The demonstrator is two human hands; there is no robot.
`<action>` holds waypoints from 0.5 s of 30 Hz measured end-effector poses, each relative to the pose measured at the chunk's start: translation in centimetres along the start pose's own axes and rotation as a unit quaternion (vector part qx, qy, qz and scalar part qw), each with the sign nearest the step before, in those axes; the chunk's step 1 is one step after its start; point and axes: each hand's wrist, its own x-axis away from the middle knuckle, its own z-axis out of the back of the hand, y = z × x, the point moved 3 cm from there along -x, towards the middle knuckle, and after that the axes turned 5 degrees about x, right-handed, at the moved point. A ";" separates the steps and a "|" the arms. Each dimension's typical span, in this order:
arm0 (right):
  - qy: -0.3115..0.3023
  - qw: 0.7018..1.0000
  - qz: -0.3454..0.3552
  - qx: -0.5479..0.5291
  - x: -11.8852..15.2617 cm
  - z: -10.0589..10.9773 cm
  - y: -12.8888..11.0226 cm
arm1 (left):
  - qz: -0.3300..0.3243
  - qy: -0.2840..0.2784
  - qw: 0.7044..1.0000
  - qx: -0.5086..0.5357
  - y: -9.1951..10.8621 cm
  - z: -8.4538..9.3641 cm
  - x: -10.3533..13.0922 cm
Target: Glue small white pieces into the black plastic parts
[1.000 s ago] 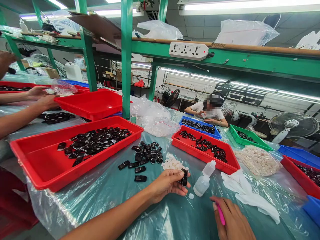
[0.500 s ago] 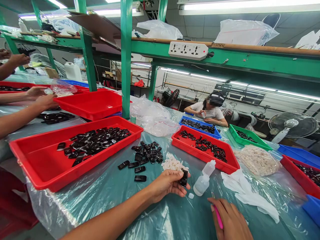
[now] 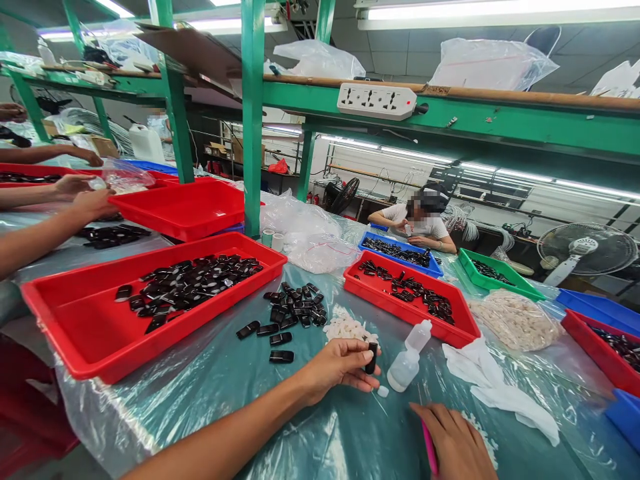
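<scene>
Between the thumb and fingers of my left hand [image 3: 345,365] is a small glossy black plastic piece [image 3: 371,358], held upright with its narrow side toward me. My right hand [image 3: 453,437] rests low over the table, closed around a slim pink tool [image 3: 429,445] whose tip I cannot make out. A translucent squeeze bottle [image 3: 404,367] stands between the hands, with a small white cap [image 3: 383,392] beside its base. Just behind my left hand lies a heap of small white pieces [image 3: 347,325]. More black pieces [image 3: 295,307] are piled to its left.
Black pieces fill part of the large red tray [image 3: 75,293] and the smaller red tray [image 3: 400,303]. A crumpled white cloth [image 3: 500,383] and a bag of pale pieces [image 3: 517,320] lie right. A green shelf post [image 3: 253,120] rises ahead. Co-workers' hands [image 3: 87,193] are at left.
My left hand has turned the black piece from its broad face to its narrow side. My right hand has shifted slightly left with the pink tool, uncovering small white bits to its right.
</scene>
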 end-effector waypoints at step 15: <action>0.064 0.991 0.023 -0.111 -1.1 0.8 0.2 | 0.020 -0.024 0.999 -0.006 -0.3 -0.2 0.0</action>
